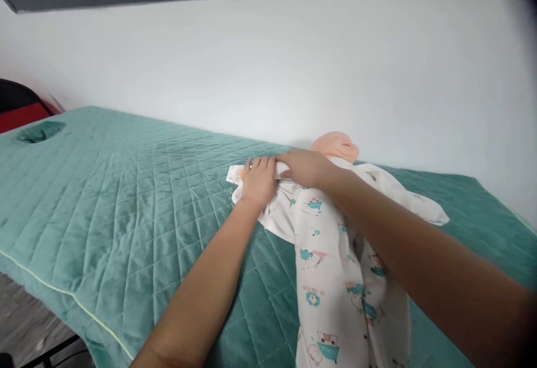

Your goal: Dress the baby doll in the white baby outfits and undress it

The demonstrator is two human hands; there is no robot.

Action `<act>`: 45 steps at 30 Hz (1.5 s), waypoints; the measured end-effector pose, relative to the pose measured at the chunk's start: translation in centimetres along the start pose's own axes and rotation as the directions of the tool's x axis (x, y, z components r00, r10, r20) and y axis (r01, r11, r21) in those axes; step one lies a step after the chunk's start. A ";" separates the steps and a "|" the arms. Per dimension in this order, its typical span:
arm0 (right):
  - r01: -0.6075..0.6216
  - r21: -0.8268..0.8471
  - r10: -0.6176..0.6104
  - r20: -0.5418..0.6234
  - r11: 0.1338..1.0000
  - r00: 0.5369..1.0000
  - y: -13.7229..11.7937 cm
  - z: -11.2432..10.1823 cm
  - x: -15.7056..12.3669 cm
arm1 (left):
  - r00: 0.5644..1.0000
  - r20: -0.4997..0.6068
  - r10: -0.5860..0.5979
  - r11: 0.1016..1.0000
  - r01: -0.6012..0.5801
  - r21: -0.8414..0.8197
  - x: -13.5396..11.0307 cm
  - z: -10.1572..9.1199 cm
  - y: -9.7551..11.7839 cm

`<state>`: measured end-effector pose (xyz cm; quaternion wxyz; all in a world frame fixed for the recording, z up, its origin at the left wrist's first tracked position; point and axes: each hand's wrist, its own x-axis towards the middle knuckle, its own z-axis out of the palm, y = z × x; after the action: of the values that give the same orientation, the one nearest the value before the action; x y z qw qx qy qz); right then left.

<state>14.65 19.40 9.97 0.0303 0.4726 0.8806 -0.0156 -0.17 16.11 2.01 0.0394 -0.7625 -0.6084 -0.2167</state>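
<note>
A baby doll [334, 145], its head near the wall, lies in a white printed baby garment [323, 256] whose long lower part hangs toward me. My left hand [259, 180] is closed over the garment's left side, fingers pointing away from me. A flat white end [234, 174] of cloth with a small print sticks out beyond it. Beside it, my right hand [306, 168] pinches the white cloth between thumb and fingers, nearly touching the left hand. My right forearm crosses over the doll's body and hides part of it. A loose white sleeve [423, 207] spreads out on the right.
The doll rests on a green quilted cover [138, 206] over a bed with a face hole [41, 131] at the far left. A white wall [218, 66] runs behind it. A red and black object [23, 108] stands beyond the left end.
</note>
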 end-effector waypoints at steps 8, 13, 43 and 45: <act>-0.138 0.530 0.408 -0.435 0.837 0.802 3.7 0.4 -8.1 | 0.980 -0.026 -0.196 0.976 0.197 0.089 -0.2 0.2 -1.7; -0.252 0.600 0.613 -0.530 0.760 0.587 7.7 7.8 -13.5 | 0.964 -0.032 -0.264 0.960 0.266 0.089 -0.9 0.2 -1.8; -0.561 0.607 0.827 -0.388 0.562 0.408 9.7 9.3 -14.4 | 0.747 0.616 0.250 0.905 -0.407 0.127 7.7 -1.0 22.0; -0.566 0.609 0.831 -0.388 0.555 0.397 9.9 9.2 -14.6 | 0.761 0.598 0.253 0.900 -0.412 0.145 7.8 -0.9 21.7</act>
<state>31.32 12.26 1.83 -0.3610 0.7739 0.5202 -0.0091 21.34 17.34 10.22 -0.0019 -0.8757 -0.4693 0.1136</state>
